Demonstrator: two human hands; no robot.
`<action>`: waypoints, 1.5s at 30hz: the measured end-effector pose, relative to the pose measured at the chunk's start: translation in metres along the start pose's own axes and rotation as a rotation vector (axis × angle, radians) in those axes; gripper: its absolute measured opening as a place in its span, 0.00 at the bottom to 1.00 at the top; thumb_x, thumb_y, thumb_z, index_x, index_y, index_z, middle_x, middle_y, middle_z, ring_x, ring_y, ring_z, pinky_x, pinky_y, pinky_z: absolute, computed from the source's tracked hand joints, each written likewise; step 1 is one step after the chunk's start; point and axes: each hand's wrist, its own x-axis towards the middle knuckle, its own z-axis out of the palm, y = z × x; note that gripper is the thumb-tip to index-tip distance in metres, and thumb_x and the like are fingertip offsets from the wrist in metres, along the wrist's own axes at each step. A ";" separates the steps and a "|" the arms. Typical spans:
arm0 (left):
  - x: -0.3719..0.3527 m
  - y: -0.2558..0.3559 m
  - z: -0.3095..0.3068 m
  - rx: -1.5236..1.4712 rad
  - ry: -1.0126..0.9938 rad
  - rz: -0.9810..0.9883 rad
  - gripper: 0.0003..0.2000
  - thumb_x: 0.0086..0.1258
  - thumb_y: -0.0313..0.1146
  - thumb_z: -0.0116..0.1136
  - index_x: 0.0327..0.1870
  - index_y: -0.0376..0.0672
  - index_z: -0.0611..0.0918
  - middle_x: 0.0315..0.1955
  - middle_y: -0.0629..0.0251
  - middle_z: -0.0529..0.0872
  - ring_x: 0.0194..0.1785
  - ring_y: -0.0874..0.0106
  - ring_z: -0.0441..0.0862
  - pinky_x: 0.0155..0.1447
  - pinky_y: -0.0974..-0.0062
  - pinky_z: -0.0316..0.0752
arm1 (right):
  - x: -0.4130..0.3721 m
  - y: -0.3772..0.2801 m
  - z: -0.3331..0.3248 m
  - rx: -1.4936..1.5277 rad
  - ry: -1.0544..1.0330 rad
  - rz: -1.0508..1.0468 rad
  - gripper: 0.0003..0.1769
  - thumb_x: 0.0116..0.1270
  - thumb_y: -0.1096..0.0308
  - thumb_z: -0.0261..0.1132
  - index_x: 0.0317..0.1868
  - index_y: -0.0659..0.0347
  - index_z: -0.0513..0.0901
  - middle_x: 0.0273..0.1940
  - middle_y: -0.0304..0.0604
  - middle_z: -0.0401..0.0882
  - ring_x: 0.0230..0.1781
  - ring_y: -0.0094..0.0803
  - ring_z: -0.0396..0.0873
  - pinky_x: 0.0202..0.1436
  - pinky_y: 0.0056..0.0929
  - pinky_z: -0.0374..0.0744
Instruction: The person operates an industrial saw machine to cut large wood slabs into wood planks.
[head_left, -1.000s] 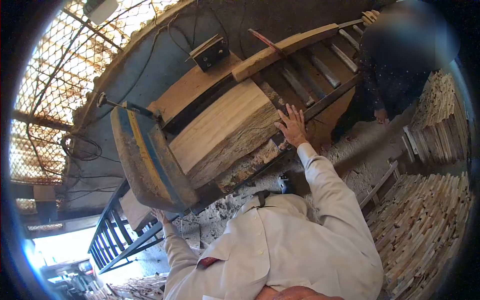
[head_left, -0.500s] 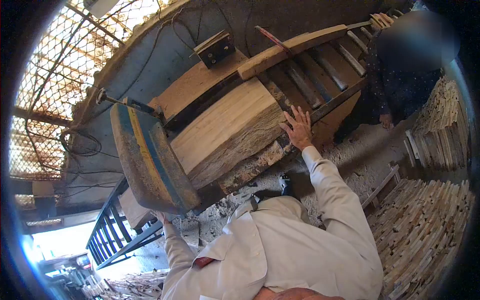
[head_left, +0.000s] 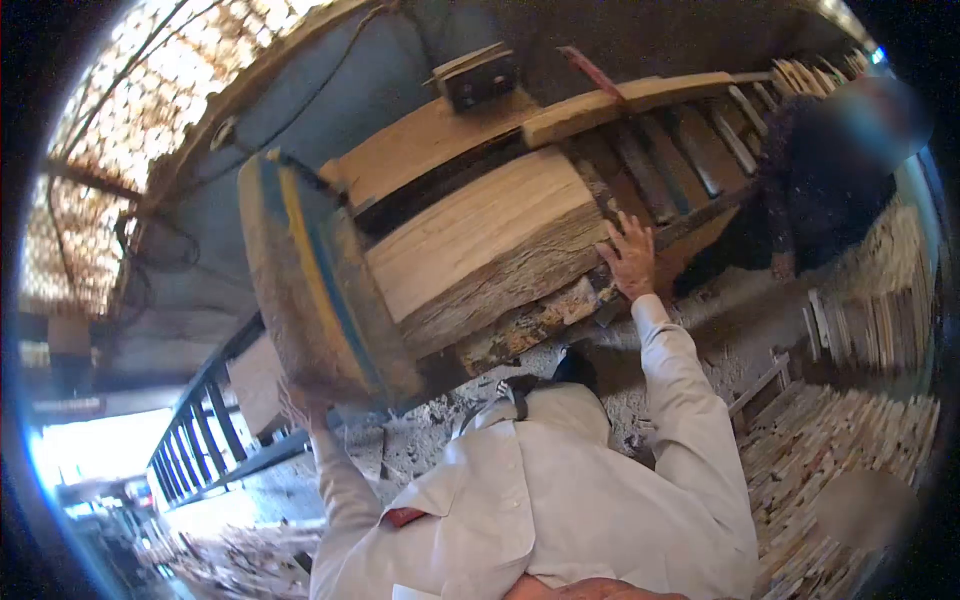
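Note:
A thick sawn timber, smooth on top with rough bark-like sides, lies on the machine bed. My right hand is at its right end, fingers spread, with the thumb side at the timber's edge. Across the timber's left part stands a dusty machine guard with yellow and blue stripes, hiding what lies beneath. My left hand is at the guard's lower left, near a pale wood piece that shows beyond it. Motion blurs its fingers, and I cannot make out what they touch.
A roller conveyor extends to the right, where another person stands. Behind the timber lies a long wooden beam. Stacked wood strips fill the lower right. A slatted metal frame stands at left.
The camera view has shifted, so the timber and my right hand appear farther right. My left hand has moved up beside the guard's lower edge. The right hand stays at the timber's end.

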 end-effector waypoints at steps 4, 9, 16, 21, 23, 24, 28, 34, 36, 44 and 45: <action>0.009 -0.042 0.038 0.462 0.041 -0.039 0.24 0.81 0.46 0.43 0.69 0.41 0.75 0.77 0.46 0.65 0.80 0.46 0.58 0.81 0.48 0.50 | 0.003 -0.009 -0.007 0.029 -0.008 -0.030 0.31 0.76 0.42 0.58 0.72 0.48 0.77 0.80 0.39 0.61 0.80 0.49 0.57 0.83 0.56 0.51; 0.007 -0.016 0.011 0.353 -0.197 -0.206 0.28 0.82 0.49 0.42 0.76 0.44 0.70 0.80 0.47 0.59 0.83 0.49 0.50 0.83 0.44 0.40 | 0.001 0.007 0.015 0.044 0.005 -0.108 0.34 0.79 0.39 0.52 0.75 0.49 0.73 0.81 0.42 0.59 0.82 0.48 0.54 0.83 0.55 0.47; 0.008 -0.014 0.019 -0.029 0.171 -0.462 0.33 0.80 0.55 0.41 0.79 0.42 0.65 0.81 0.53 0.58 0.85 0.54 0.47 0.84 0.49 0.35 | 0.001 0.002 0.013 -0.060 -0.084 -0.059 0.34 0.80 0.38 0.48 0.77 0.46 0.70 0.81 0.40 0.59 0.82 0.46 0.53 0.83 0.55 0.47; 0.008 -0.007 0.016 -0.088 0.194 -0.482 0.34 0.80 0.56 0.41 0.79 0.42 0.65 0.82 0.54 0.56 0.85 0.54 0.45 0.85 0.49 0.32 | 0.004 0.004 0.013 -0.078 -0.140 -0.047 0.34 0.81 0.38 0.47 0.78 0.45 0.68 0.81 0.43 0.59 0.82 0.48 0.53 0.83 0.58 0.47; 0.007 -0.008 0.016 -0.062 0.192 -0.470 0.34 0.80 0.55 0.42 0.79 0.42 0.64 0.82 0.54 0.56 0.85 0.55 0.45 0.85 0.49 0.32 | 0.004 0.007 0.016 -0.080 -0.142 -0.045 0.33 0.81 0.38 0.46 0.78 0.44 0.68 0.81 0.44 0.59 0.82 0.48 0.53 0.83 0.59 0.47; 0.007 -0.008 0.015 -0.048 0.193 -0.460 0.34 0.80 0.55 0.42 0.79 0.43 0.64 0.82 0.55 0.56 0.85 0.55 0.45 0.85 0.50 0.31 | 0.002 0.006 0.015 -0.067 -0.135 -0.041 0.33 0.81 0.38 0.46 0.78 0.44 0.69 0.81 0.44 0.59 0.82 0.49 0.53 0.83 0.58 0.47; 0.009 -0.005 0.013 -0.041 0.139 -0.501 0.33 0.80 0.56 0.42 0.80 0.45 0.64 0.82 0.55 0.56 0.85 0.55 0.44 0.85 0.51 0.31 | 0.002 0.000 0.012 -0.038 -0.109 -0.053 0.32 0.81 0.39 0.48 0.77 0.43 0.70 0.81 0.45 0.59 0.82 0.50 0.54 0.82 0.57 0.49; 0.008 -0.004 0.016 -0.038 0.158 -0.504 0.33 0.80 0.57 0.42 0.80 0.48 0.63 0.82 0.57 0.54 0.85 0.56 0.43 0.85 0.52 0.31 | 0.003 0.018 0.026 -0.054 -0.044 -0.121 0.30 0.81 0.43 0.52 0.76 0.46 0.72 0.80 0.45 0.61 0.79 0.52 0.59 0.80 0.56 0.54; 0.007 -0.003 0.013 -0.033 0.169 -0.510 0.34 0.80 0.57 0.42 0.80 0.48 0.63 0.82 0.58 0.54 0.85 0.56 0.43 0.85 0.52 0.31 | 0.003 0.014 0.024 -0.053 -0.033 -0.125 0.31 0.81 0.42 0.51 0.75 0.47 0.73 0.79 0.46 0.62 0.78 0.52 0.60 0.80 0.55 0.55; 0.005 -0.003 0.011 -0.057 0.200 -0.505 0.34 0.79 0.56 0.42 0.80 0.45 0.64 0.83 0.55 0.53 0.85 0.54 0.46 0.85 0.51 0.32 | 0.001 0.010 0.018 -0.066 0.071 -0.389 0.26 0.82 0.51 0.51 0.71 0.55 0.76 0.75 0.50 0.68 0.75 0.54 0.66 0.75 0.52 0.66; 0.006 -0.006 0.021 -0.025 0.269 -0.480 0.34 0.77 0.54 0.45 0.79 0.44 0.65 0.81 0.52 0.56 0.84 0.53 0.49 0.85 0.49 0.36 | 0.007 0.023 0.022 -0.031 0.074 -0.429 0.26 0.82 0.52 0.52 0.71 0.56 0.75 0.75 0.50 0.68 0.74 0.54 0.67 0.75 0.52 0.67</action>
